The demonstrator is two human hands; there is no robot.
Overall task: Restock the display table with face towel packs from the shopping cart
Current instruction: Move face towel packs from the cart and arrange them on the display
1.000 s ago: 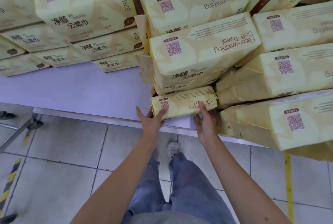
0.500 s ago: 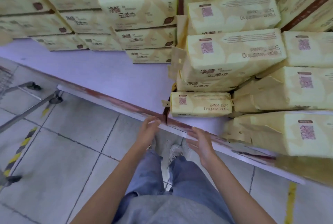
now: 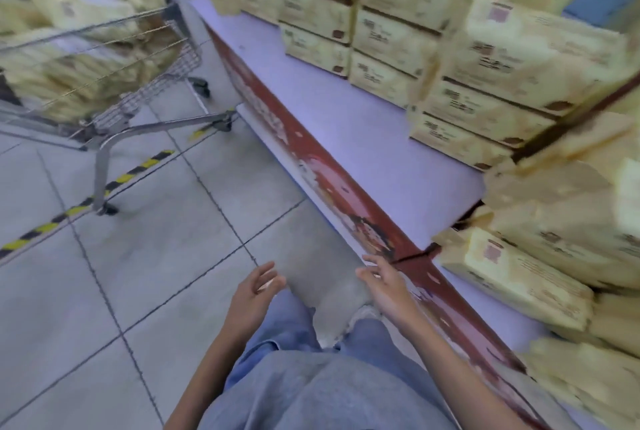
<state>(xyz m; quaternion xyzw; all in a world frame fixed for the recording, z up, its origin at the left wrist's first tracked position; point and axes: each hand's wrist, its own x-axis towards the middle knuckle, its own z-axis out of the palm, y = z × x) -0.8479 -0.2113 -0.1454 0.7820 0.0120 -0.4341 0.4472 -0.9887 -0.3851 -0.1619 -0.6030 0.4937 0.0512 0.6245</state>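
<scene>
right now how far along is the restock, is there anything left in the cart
Partly done. Stacks of face towel packs stand on the display table, and one pack lies flat by its front edge. Nothing is in hand: the left hand and right hand are open and empty above the floor. Left to do: the shopping cart holds more packs, and the table has bare space.

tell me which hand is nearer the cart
Left. The left hand hangs over the floor, toward the cart; the right hand is by the red edge of the table, farther off.
</scene>
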